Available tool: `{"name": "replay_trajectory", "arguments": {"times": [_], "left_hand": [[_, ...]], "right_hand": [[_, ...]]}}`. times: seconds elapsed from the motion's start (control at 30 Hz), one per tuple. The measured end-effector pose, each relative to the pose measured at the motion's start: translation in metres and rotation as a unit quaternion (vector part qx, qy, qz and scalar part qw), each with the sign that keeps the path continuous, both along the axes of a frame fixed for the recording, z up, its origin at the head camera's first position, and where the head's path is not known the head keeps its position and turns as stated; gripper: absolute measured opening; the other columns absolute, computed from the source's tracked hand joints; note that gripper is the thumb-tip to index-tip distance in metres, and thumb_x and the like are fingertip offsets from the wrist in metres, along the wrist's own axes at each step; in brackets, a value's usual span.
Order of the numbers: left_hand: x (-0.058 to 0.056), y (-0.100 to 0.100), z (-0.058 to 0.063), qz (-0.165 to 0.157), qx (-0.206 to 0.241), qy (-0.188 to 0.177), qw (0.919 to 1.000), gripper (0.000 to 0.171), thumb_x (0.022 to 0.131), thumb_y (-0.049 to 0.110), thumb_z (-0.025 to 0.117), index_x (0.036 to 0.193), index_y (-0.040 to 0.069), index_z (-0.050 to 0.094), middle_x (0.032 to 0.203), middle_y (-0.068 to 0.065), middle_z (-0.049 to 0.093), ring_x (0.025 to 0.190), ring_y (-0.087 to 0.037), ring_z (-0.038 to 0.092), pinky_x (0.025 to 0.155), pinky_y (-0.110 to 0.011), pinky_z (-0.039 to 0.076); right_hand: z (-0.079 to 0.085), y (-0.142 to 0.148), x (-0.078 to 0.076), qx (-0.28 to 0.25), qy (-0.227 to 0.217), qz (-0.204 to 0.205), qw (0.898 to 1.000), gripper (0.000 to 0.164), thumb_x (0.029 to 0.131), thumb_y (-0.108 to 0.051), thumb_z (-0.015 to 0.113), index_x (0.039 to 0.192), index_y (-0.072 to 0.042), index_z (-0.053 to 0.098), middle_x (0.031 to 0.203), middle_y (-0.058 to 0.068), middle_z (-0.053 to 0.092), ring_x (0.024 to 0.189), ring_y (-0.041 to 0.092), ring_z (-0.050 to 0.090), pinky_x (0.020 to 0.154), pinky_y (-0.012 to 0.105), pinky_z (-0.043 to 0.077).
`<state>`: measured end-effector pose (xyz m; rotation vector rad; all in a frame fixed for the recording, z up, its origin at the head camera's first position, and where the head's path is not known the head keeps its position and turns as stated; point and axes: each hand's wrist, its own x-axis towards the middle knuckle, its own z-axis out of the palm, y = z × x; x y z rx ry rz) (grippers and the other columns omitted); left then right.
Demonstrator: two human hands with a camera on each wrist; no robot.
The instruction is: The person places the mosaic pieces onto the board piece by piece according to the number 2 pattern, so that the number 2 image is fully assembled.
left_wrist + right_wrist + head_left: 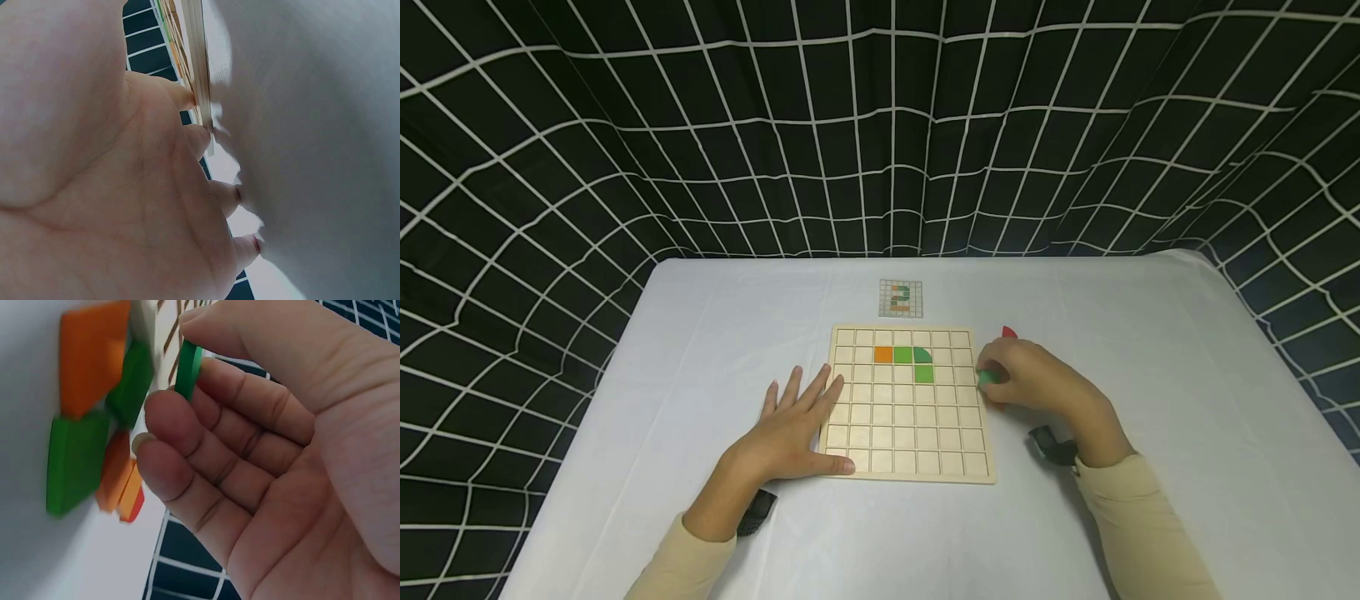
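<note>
A wooden grid board [891,433] lies on the white table. On it sit an orange square tile [883,355], a light green square tile [903,355], a dark green quarter-round tile [922,356] and another light green square tile [924,375]. My left hand [786,437] rests at the board's left side, fingers spread and straight, thumb and index over its edge. By the right edge, my right hand [1037,375] pinches a thin green tile [188,369] between thumb and fingers. Its exact shape is hidden.
Loose pieces lie below my right hand: orange tiles [94,359], green tiles [76,465] and a red tile [1009,332]. A small printed card [901,298] with a coloured grid figure lies behind the board. Dark curtain with white lines [880,150] surrounds the table.
</note>
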<state>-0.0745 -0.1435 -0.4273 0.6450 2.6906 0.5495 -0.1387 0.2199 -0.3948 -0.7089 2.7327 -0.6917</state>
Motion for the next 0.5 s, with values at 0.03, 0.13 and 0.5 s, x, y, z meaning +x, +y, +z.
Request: {"name": "replay_trajectory", "arguments": {"times": [0.03,0.13,0.5], "left_hand": [[0.0,0.0,0.0,-0.001,-0.001,0.001,1.0,0.117,0.076,0.069,0.073,0.162,0.012,0.019,0.167,-0.011,0.005,0.148,-0.048,-0.007,0.111,-0.072,-0.002],[0.0,0.0,0.0,-0.001,-0.002,0.003,1.0,0.117,0.076,0.069,0.073,0.162,0.012,0.019,0.167,-0.011,0.005,0.148,-0.048,-0.006,0.11,-0.072,-0.001],[-0.001,0.0,-0.002,0.0,0.001,0.001,1.0,0.117,0.076,0.069,0.074,0.162,0.012,0.019,0.167,-0.011,0.004,0.148,-0.048,-0.007,0.11,-0.072,-0.002]], "right_hand": [[0.0,-0.002,0.001,-0.005,0.002,0.006,1.0,0.017,0.079,-0.002,0.076,0.095,-0.003,0.07,0.081,-0.001,0.058,0.076,0.017,0.051,0.07,0.034,0.048],[0.0,-0.008,0.003,-0.014,0.002,0.015,1.0,0.017,0.081,-0.003,0.076,0.097,-0.003,0.07,0.085,0.0,0.06,0.078,0.017,0.053,0.072,0.034,0.049],[-0.005,-0.029,0.009,-0.012,0.018,0.04,0.999,0.018,0.082,-0.005,0.077,0.098,-0.003,0.07,0.087,-0.002,0.058,0.078,0.015,0.051,0.07,0.031,0.048]]}}
